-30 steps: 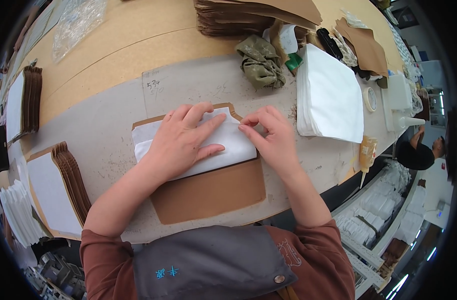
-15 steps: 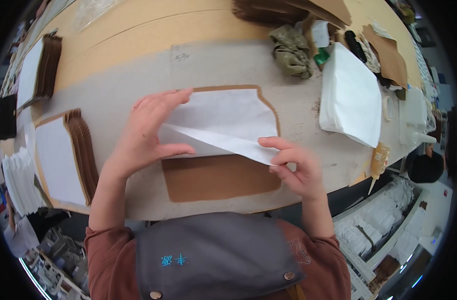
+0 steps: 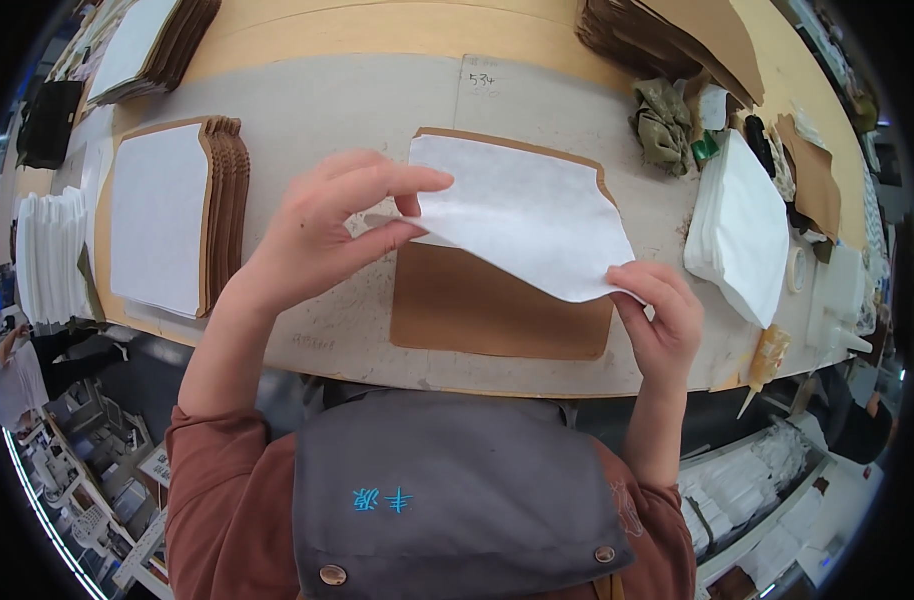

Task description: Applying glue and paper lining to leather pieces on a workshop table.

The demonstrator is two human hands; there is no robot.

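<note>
A white sheet [image 3: 522, 220] of thin, soft-looking material lies partly over a brown panel [image 3: 497, 310], its near edge lifted and sagging between my hands. My left hand [image 3: 327, 220] pinches the sheet's near left corner between thumb and curled fingers, the index finger stretched out above it. At the near right corner, my right hand [image 3: 662, 315] grips the edge between thumb and fingers. The far edge of the sheet rests just inside the panel's brown border. Bare brown shows on the panel's near part.
To the left stands a stack of white-faced brown panels [image 3: 162, 215], with another stack [image 3: 142, 50] behind it. Folded white sheets [image 3: 742, 225] lie at the right, near a crumpled olive cloth [image 3: 662, 125] and a glue bottle [image 3: 767, 360]. More brown pieces [image 3: 667, 40] sit at the back.
My left hand has closed on the sheet's left corner. The near edge, folded back at the right before, now hangs between both hands. The whole view has shifted.
</note>
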